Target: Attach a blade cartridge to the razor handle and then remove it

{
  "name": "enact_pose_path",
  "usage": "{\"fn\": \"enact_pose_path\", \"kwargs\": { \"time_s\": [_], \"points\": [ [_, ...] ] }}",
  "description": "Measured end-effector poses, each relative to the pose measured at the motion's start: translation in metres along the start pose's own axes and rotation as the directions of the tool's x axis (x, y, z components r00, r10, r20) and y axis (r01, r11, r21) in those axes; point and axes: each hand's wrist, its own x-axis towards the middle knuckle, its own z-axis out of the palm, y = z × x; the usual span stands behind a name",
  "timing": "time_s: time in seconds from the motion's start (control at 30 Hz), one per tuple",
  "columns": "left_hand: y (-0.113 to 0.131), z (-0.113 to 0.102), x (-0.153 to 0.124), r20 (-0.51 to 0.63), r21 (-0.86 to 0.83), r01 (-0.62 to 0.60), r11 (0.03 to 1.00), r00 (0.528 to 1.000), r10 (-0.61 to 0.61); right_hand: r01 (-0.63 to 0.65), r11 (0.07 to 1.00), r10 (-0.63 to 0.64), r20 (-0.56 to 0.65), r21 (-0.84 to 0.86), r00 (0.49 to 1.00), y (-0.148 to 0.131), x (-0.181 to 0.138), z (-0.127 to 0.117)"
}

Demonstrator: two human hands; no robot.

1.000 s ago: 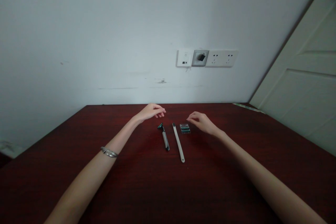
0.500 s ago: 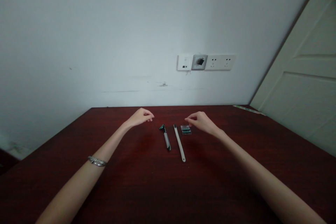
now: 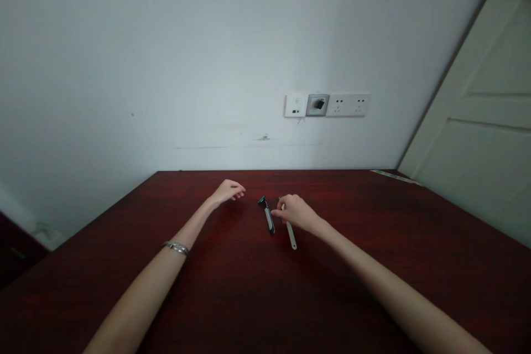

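Observation:
My right hand (image 3: 296, 211) is over a toothbrush (image 3: 292, 235) with a pale handle. Its thumb and forefinger are apart on either side of the handle, which lies on the table. The brush's upper part is mostly hidden by the fingers. Just left of the thumb lies a razor (image 3: 269, 220) with a green-and-black head and a grey-and-black handle. My left hand (image 3: 227, 191) hovers left of the razor, its fingers loosely bent and holding nothing. The small clear case with green pieces is hidden behind my right hand.
All this is on a dark red wooden table (image 3: 232, 298). White wall sockets (image 3: 347, 105) and a grey switch plate (image 3: 318, 105) are on the wall behind. A thin printed strip (image 3: 396, 177) lies at the far right edge, beside a pale panelled door (image 3: 477, 144).
My right hand has moved left and down, from above the clear case onto the toothbrush, covering the case. My left hand has barely moved. The view has shifted slightly.

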Motion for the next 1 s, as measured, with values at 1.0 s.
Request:
{"fn": "enact_pose_path", "kwargs": {
  "time_s": [1.0],
  "points": [
    [0.016,0.021,-0.012,-0.058,-0.05,-0.069,0.996,0.996,0.066,-0.08,0.972,0.067,-0.069,-0.221,0.995,-0.035,-0.001,0.031]
  ]
}}
